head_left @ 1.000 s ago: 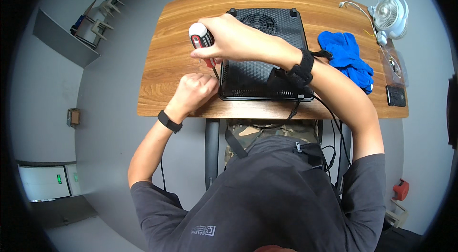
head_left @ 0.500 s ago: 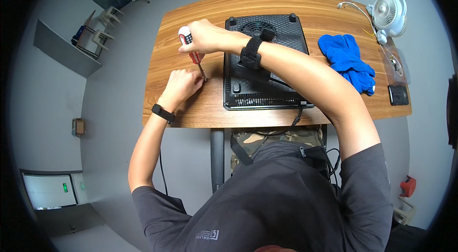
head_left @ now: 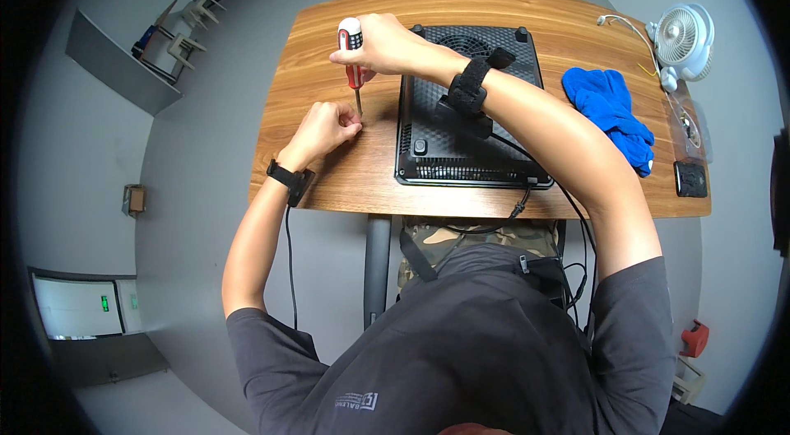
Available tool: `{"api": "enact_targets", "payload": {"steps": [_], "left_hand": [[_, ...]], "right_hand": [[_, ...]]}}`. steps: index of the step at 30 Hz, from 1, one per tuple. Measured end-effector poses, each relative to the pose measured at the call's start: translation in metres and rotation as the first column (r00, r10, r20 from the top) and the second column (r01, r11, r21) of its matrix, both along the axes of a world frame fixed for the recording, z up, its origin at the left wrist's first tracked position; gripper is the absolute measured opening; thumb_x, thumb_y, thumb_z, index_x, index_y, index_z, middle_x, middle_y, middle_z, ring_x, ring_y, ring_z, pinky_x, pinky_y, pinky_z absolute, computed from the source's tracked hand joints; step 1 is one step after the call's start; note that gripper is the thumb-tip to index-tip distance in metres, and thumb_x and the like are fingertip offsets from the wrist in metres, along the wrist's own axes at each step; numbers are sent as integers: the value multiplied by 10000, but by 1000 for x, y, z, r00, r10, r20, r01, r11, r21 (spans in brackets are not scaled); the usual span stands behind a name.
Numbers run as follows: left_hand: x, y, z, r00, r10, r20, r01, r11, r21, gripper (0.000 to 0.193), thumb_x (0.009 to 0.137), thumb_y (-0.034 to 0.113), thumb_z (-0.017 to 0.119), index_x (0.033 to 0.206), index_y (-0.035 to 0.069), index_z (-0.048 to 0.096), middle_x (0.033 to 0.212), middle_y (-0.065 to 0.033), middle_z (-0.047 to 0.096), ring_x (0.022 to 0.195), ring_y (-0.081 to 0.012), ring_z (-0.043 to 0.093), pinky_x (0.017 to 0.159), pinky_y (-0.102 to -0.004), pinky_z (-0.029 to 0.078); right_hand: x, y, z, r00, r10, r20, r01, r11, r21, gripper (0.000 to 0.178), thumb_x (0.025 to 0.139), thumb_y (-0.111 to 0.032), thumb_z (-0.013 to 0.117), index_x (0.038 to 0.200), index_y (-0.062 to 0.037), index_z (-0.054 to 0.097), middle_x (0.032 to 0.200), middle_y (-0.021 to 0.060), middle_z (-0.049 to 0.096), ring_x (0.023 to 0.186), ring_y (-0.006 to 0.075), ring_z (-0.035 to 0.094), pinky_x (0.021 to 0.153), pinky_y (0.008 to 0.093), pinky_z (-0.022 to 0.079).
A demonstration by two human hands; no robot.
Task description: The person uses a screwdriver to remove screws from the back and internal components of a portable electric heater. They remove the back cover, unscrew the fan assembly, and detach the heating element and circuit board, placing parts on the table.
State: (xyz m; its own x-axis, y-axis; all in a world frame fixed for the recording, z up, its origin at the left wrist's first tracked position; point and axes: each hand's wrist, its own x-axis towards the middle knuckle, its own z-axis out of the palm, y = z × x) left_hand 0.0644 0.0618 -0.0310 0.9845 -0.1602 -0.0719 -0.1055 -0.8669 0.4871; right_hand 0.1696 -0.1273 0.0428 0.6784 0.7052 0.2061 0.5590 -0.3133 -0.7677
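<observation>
My right hand [head_left: 387, 44] is closed around the red, white and black handle of a screwdriver [head_left: 354, 78]. The shaft points down, nearly upright, with its tip at the fingertips of my left hand [head_left: 322, 129]. There, over the left part of the table, my left thumb and finger are pinched together. Whatever small thing they hold is too small to make out. Just right of both hands lies a flat black appliance [head_left: 425, 106], underside up, showing round feet, vents and a fan grille [head_left: 466, 45]. My right forearm crosses above it and hides part of it.
The wooden table [head_left: 329, 188] has a blue cloth [head_left: 613, 116] right of the appliance. Farther right stand a white fan [head_left: 681, 33], a clear plastic tray [head_left: 701, 126] and a dark box-shaped item [head_left: 690, 179]. A black cord [head_left: 520, 209] hangs over the front edge.
The screwdriver has gone from slanted to nearly upright. My left hand is still at its tip, its wrist turned a little. The whole view has shifted slightly.
</observation>
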Motion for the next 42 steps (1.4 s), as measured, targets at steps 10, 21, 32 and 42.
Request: {"api": "enact_targets", "payload": {"steps": [10,21,32,42], "left_hand": [[18,0,-10,999,-6,44,-3,980,199,198,860,203,750,894,8,758,816,-204,728,793,-355,717,758,-432,562],[16,-16,17,977,94,189,-132,970,202,307,915,287,736,831,-8,734,730,-183,709,685,-323,694,678,-412,552],[-3,-183,69,823,-469,321,512,857,-59,210,891,190,715,1000,10,716,916,-132,724,774,-263,681,697,-370,546],[-2,-261,72,699,-661,273,710,688,-153,341,823,263,809,994,1,671,832,-175,696,714,-302,676,649,-395,521]], "right_hand": [[-11,-66,28,986,-97,132,87,993,76,367,893,-362,764,907,-4,682,726,158,737,689,223,762,630,319,617],[-63,-173,53,993,-86,81,81,995,61,383,905,-341,776,968,2,619,818,78,699,708,155,732,566,261,581],[-126,-274,44,927,-244,285,275,959,-74,450,843,-262,827,1118,-35,553,814,107,668,741,196,680,665,310,533],[-143,-291,23,939,-190,288,220,973,-76,410,841,-253,833,1059,-15,580,857,122,597,778,249,632,702,345,498]]}}
